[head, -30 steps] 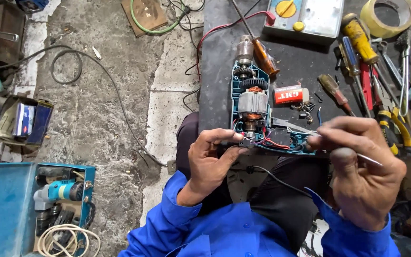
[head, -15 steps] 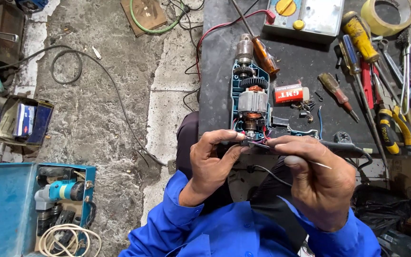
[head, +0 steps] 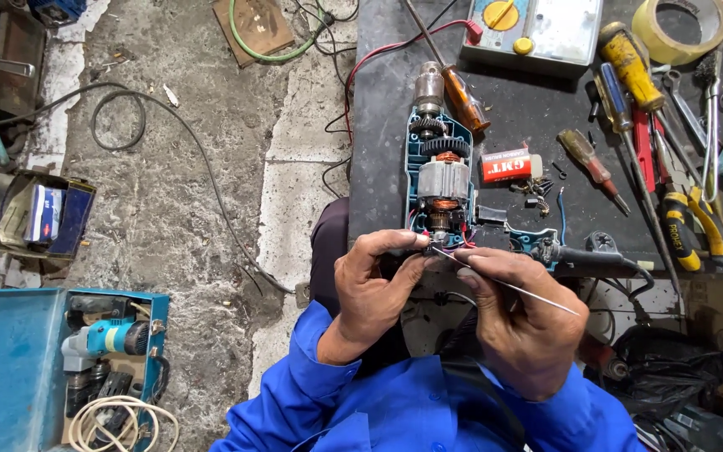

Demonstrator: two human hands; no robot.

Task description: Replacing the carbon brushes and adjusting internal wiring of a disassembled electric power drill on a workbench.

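Your left hand pinches the coloured wires at the opened drill, which lies at twelve o'clock on the table; your right hand is closed around a thin metal probe; a slip could nick insulation or the commutator; a small red-and-white box sits at the drill's three o'clock.

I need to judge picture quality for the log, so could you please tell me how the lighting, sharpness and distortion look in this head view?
Head view: even, soft daylight with no hard shadows; wide-lens bending curves the bench edge; the opened drill is sharp, as are the left hand and right hand; faint glare on the tape roll.
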